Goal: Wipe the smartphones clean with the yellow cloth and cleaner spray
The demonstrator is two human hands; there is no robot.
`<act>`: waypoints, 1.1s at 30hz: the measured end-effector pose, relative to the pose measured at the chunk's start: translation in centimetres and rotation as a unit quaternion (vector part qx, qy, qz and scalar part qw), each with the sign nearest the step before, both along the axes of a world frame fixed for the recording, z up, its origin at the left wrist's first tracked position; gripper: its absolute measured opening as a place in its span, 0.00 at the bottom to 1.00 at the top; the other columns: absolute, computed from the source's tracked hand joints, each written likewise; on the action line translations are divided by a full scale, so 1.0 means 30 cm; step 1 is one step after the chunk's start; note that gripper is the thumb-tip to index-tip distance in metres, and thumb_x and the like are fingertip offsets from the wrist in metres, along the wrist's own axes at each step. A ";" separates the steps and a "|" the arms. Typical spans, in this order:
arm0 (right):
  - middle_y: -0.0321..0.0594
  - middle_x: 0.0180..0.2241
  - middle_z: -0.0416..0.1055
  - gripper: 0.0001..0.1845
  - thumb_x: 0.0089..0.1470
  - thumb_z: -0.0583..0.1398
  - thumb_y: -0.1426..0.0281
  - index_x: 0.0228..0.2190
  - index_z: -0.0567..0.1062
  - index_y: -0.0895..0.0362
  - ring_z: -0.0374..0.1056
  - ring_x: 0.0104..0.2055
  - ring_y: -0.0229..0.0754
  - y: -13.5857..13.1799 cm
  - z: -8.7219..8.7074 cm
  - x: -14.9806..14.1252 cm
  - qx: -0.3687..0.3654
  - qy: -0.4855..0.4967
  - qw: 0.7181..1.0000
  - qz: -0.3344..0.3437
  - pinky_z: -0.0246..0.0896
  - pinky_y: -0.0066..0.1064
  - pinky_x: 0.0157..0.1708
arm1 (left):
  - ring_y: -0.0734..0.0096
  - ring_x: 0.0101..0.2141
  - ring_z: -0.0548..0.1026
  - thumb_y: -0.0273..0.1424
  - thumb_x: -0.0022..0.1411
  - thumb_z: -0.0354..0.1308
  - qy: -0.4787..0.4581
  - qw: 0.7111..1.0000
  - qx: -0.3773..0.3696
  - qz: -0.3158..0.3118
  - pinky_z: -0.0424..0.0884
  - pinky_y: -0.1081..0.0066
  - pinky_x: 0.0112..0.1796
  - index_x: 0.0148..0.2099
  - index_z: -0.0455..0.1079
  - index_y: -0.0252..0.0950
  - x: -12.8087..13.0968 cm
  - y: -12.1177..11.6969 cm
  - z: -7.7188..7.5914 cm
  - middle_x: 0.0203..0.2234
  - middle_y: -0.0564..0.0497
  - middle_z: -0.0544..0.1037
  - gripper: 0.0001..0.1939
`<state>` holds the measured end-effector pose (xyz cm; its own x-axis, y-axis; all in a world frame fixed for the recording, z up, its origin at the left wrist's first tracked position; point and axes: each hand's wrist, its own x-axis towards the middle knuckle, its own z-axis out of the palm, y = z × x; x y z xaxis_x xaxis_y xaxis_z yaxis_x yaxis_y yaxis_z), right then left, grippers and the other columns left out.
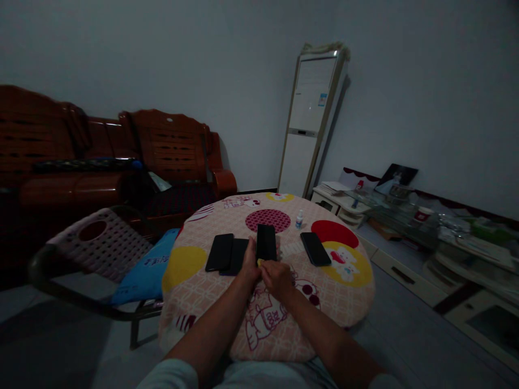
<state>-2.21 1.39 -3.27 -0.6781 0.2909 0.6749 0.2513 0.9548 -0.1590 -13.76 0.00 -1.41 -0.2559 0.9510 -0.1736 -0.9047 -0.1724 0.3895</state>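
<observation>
My left hand (250,263) is closed around the left edge of a black smartphone (266,241), held up over the round table with its dark face toward me. My right hand (277,276) is closed at the phone's lower edge, pinching a small yellow piece (259,262) that could be cloth or sponge; most of it is hidden. Left of my hands lies another black phone (219,252), overlapping a dark flat device (236,256) partly covered by my left hand. To the right rests a further black phone (315,249). A small spray bottle (299,220) stands upright beyond it.
A patterned cloth covers the round table (267,340). At left is a woven chair (101,240) with a blue cushion (148,270), before a wooden sofa (170,146). A tall air conditioner (302,151) stands behind; a glass-topped cabinet (399,210) runs along the right.
</observation>
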 end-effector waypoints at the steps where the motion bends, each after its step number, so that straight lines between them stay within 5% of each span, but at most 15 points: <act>1: 0.40 0.29 0.74 0.11 0.60 0.51 0.73 0.34 0.73 0.57 0.69 0.31 0.38 0.006 0.001 0.004 -0.007 0.004 1.000 -0.016 0.56 0.26 0.32 | 0.57 0.31 0.79 0.50 0.64 0.47 0.004 1.000 0.003 -0.004 0.75 0.59 0.36 0.41 0.73 0.29 0.000 -0.004 0.004 0.29 0.40 0.79 0.28; 6: 0.39 0.25 0.74 0.13 0.59 0.52 0.74 0.27 0.73 0.57 0.68 0.27 0.36 0.053 0.003 0.032 -0.034 0.035 0.993 -0.112 0.52 0.25 0.29 | 0.57 0.31 0.78 0.51 0.64 0.43 0.033 0.999 0.006 -0.036 0.74 0.61 0.35 0.42 0.73 0.27 -0.004 -0.014 0.020 0.30 0.38 0.79 0.31; 14: 0.41 0.26 0.74 0.12 0.58 0.53 0.75 0.29 0.75 0.58 0.69 0.28 0.38 0.112 -0.005 0.041 -0.036 0.041 0.980 -0.192 0.51 0.26 0.29 | 0.62 0.25 0.77 0.42 0.66 0.47 0.088 0.987 -0.100 -0.090 0.73 0.66 0.33 0.47 0.71 0.24 0.018 -0.006 0.014 0.26 0.42 0.79 0.25; 33: 0.39 0.23 0.72 0.13 0.59 0.53 0.74 0.25 0.71 0.57 0.67 0.25 0.36 0.103 0.009 0.053 -0.018 0.005 0.981 -0.192 0.45 0.28 0.26 | 0.61 0.28 0.79 0.42 0.66 0.49 0.104 0.986 -0.105 -0.078 0.74 0.66 0.35 0.39 0.73 0.27 0.021 0.001 0.011 0.28 0.41 0.80 0.21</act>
